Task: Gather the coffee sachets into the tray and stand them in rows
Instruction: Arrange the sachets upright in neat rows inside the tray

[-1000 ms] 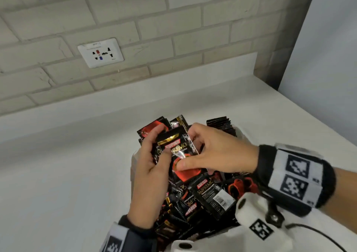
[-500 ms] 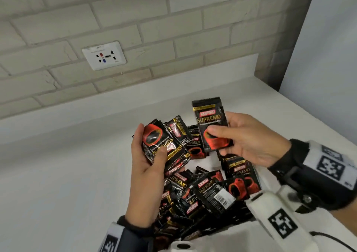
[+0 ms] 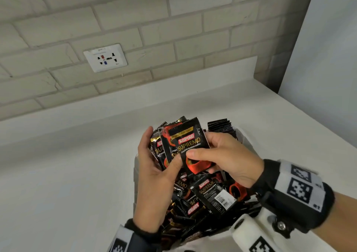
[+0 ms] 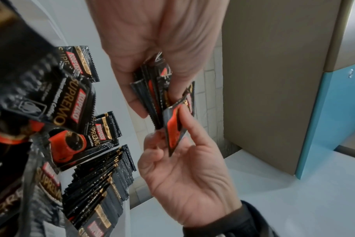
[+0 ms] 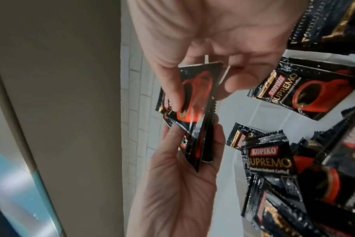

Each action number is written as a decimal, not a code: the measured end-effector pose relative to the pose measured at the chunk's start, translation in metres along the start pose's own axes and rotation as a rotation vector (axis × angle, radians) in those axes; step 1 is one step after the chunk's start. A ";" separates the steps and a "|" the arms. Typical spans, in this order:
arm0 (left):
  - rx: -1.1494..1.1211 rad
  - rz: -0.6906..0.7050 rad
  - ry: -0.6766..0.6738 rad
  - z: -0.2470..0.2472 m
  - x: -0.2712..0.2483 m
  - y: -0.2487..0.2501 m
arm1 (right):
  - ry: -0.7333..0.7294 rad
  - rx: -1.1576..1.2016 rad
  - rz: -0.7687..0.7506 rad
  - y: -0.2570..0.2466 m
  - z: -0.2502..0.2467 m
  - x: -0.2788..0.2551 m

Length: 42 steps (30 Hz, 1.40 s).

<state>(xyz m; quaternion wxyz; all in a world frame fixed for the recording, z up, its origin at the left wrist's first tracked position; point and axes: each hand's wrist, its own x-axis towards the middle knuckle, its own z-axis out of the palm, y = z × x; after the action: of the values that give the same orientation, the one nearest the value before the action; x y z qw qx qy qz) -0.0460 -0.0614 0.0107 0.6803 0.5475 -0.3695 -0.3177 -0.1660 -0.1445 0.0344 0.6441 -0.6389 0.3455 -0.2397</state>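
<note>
Both hands are raised just above the white tray point(image 3: 136, 166), which sits at the near right of the counter point(image 3: 67, 174). The left hand point(image 3: 154, 176) clamps a small stack of sachets point(image 3: 164, 147) between thumb and curled fingers, faces forward, apparently to square them before standing them. The right hand point(image 3: 224, 157) pinches 1 sachet point(image 3: 193, 151) by its lower half, thumb in front, laying it against the stack's front, evidently to add it with the print matching. Loose sachets point(image 3: 210, 195) lie jumbled in the tray's near part; a standing row point(image 3: 222, 129) lines its far right edge. Judged: gathering continues, most still unsorted.
</note>
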 end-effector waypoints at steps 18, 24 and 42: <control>0.138 -0.224 -0.042 -0.016 0.010 0.003 | -0.214 -0.099 0.017 -0.035 -0.049 -0.006; 0.100 -0.262 -0.144 -0.007 0.005 0.017 | -0.318 -0.418 0.026 -0.036 -0.034 0.001; 0.112 -0.295 -0.202 -0.004 -0.001 0.022 | -0.119 -0.552 -0.106 -0.024 -0.023 0.006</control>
<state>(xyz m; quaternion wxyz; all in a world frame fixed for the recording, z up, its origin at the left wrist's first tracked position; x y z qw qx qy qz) -0.0430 -0.0543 0.0313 0.5543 0.5979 -0.3688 -0.4462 -0.1761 -0.1652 0.0586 0.4517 -0.8202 0.3253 -0.1322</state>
